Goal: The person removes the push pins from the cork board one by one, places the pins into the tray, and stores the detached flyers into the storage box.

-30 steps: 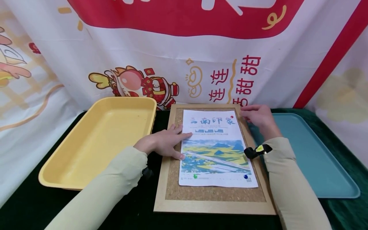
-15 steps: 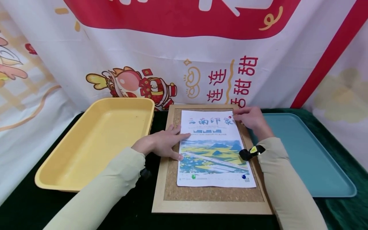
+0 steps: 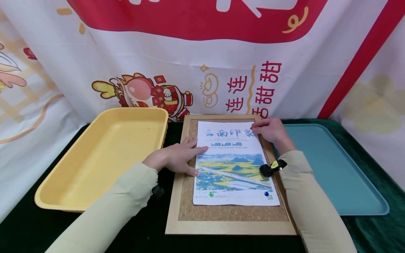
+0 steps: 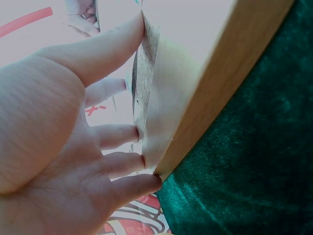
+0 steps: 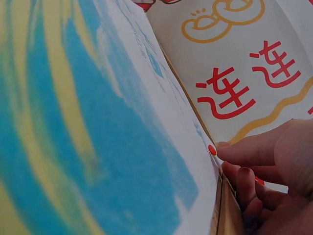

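A printed paper sheet [image 3: 232, 161] with a landscape picture lies on a wood-framed corkboard [image 3: 234, 213]. My left hand [image 3: 177, 154] spreads its fingers over the board's left side, and its thumb and index fingertip rest on the paper's left edge. At the top right corner, fingertips of my right hand [image 3: 270, 131] are at a red push pin [image 5: 212, 150], with its round head uncovered beside them; the other fingers curl loosely by the frame. A green push pin [image 3: 211, 194] and a blue push pin [image 3: 266, 193] sit in the sheet's lower corners.
To the left of the corkboard stands a yellow tray [image 3: 104, 158]. A blue tray [image 3: 329, 168] lies to the right, partly behind my right arm. Everything rests on a dark green cloth [image 3: 139, 232], and a printed white banner [image 3: 177, 52] hangs behind.
My right hand has moved left from the corkboard's right frame to the red push pin. My left hand stays on the board. The head view has shifted slightly.
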The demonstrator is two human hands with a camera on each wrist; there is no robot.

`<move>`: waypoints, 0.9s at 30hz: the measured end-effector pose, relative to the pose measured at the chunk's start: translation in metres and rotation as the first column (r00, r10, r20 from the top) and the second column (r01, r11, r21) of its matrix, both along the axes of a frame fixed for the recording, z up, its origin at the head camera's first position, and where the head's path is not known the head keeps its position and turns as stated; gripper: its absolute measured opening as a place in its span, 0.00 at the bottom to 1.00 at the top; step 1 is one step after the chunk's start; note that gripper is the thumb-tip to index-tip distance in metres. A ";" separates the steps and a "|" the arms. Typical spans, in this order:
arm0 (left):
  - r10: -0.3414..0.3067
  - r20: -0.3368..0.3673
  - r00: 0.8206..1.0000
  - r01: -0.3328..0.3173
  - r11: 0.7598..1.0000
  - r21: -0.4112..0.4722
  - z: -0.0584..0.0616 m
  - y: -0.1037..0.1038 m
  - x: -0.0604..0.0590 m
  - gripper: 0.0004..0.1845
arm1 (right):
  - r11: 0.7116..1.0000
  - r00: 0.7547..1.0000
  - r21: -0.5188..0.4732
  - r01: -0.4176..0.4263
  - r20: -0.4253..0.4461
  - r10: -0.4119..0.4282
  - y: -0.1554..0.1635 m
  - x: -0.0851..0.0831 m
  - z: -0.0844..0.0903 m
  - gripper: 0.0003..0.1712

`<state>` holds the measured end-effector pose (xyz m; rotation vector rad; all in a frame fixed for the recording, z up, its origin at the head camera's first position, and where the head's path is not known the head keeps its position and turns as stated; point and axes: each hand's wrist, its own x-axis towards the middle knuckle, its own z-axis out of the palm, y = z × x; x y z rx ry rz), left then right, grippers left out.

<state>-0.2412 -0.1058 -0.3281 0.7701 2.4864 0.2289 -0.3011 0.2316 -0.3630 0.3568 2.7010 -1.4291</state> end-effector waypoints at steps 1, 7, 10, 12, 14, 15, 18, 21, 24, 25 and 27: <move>0.001 -0.002 1.000 -0.001 1.000 0.000 0.000 0.000 0.000 0.48 | 1.000 1.000 0.001 -0.002 -0.003 0.002 -0.001 0.000 0.000 0.18; 0.003 0.003 1.000 -0.003 1.000 0.010 0.000 -0.001 0.000 0.48 | 0.999 1.000 0.032 0.005 -0.013 -0.005 -0.001 -0.002 -0.002 0.17; 0.002 0.000 1.000 -0.002 1.000 0.007 0.000 0.000 0.001 0.48 | 0.999 1.000 0.046 0.010 -0.013 -0.010 -0.001 -0.002 -0.001 0.17; 0.008 -0.005 1.000 -0.008 1.000 0.002 0.000 0.000 0.002 0.48 | 0.999 1.000 0.047 0.010 -0.009 -0.010 -0.002 -0.002 0.000 0.17; 0.011 -0.006 1.000 -0.011 1.000 -0.004 0.001 -0.001 0.002 0.48 | 0.999 1.000 0.052 0.005 -0.007 -0.005 -0.004 -0.002 0.000 0.17; 0.013 -0.005 1.000 -0.013 1.000 -0.004 0.001 -0.001 0.002 0.48 | 0.998 1.000 0.056 0.005 -0.006 -0.004 -0.004 -0.003 0.000 0.17; 0.013 -0.002 1.000 -0.013 1.000 0.001 0.001 -0.001 0.001 0.48 | 0.997 1.000 0.077 0.003 -0.010 -0.002 -0.004 -0.003 -0.001 0.18; 0.011 0.000 1.000 -0.011 1.000 0.006 0.001 0.001 0.001 0.48 | 0.994 1.000 0.108 0.013 -0.017 -0.011 -0.004 -0.003 -0.002 0.19; 0.014 -0.002 1.000 -0.014 1.000 0.007 0.001 0.001 0.001 0.47 | 0.990 1.000 0.141 0.017 -0.024 -0.013 -0.004 -0.005 -0.003 0.19; 0.015 -0.002 1.000 -0.015 1.000 0.007 0.001 0.001 0.001 0.47 | 0.989 1.000 0.148 0.018 -0.027 -0.014 -0.004 -0.005 -0.004 0.18; 0.017 0.000 1.000 -0.017 1.000 0.007 0.000 0.001 0.001 0.47 | 0.987 0.999 0.158 0.017 -0.031 -0.013 -0.005 -0.006 -0.004 0.18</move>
